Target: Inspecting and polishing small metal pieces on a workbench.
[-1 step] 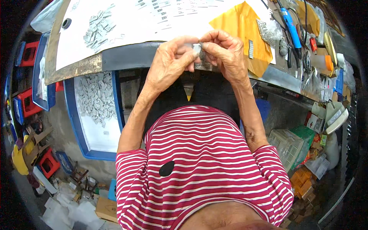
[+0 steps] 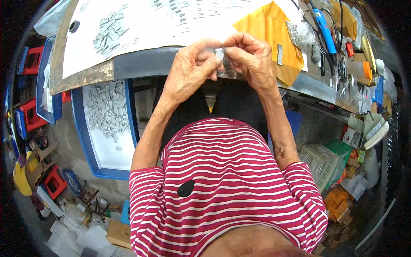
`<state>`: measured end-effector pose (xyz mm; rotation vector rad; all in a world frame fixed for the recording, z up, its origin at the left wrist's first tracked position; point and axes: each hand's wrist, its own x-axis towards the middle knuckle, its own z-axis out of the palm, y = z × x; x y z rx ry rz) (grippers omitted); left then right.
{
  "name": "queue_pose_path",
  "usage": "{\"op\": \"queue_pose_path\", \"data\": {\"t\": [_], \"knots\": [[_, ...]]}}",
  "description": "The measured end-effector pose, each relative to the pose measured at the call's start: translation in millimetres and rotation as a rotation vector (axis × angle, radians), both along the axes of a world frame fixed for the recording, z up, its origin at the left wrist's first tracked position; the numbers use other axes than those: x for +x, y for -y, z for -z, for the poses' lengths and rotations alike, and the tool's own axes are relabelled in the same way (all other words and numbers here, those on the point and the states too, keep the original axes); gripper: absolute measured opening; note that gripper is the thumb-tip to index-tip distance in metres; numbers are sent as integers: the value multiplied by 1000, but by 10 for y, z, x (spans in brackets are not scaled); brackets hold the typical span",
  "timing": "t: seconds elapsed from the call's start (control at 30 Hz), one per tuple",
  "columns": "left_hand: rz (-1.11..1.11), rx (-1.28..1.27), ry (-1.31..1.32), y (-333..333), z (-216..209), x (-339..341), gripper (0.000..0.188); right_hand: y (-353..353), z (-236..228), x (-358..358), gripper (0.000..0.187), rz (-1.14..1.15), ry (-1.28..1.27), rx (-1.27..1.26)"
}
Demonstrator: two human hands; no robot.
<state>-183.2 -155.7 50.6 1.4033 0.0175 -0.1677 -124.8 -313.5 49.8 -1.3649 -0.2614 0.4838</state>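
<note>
My left hand (image 2: 192, 66) pinches a small pale grey flat piece (image 2: 219, 54) between thumb and fingers, at the front edge of the table. My right hand (image 2: 252, 58) meets it from the other side, thumb and index finger pressed together at the piece's upper end. Whatever else the right fingertips hold is too small to make out. Beyond the hands lies white paper (image 2: 158, 25), with a heap of similar grey pieces (image 2: 112, 34) to the left and more set out in rows (image 2: 182, 15) at the far middle.
A yellow padded envelope (image 2: 261, 25) lies right of the hands, with a grey strip (image 2: 280, 55) on it. Farther right are a blue electric screwdriver (image 2: 325, 32) and a clear bag of small parts (image 2: 299, 34). Below the table at left, a blue tray (image 2: 81, 128) holds many grey pieces.
</note>
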Motion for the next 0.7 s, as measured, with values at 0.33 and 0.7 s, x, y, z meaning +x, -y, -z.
{"op": "queue_pose_path", "data": {"t": [0.33, 0.7], "knots": [[-159, -144, 6, 10, 68, 51, 22, -6, 14, -49, 12, -18, -45, 49], [-212, -86, 36, 28, 80, 22, 11, -29, 31, -130, 9, 20, -67, 47]]}}
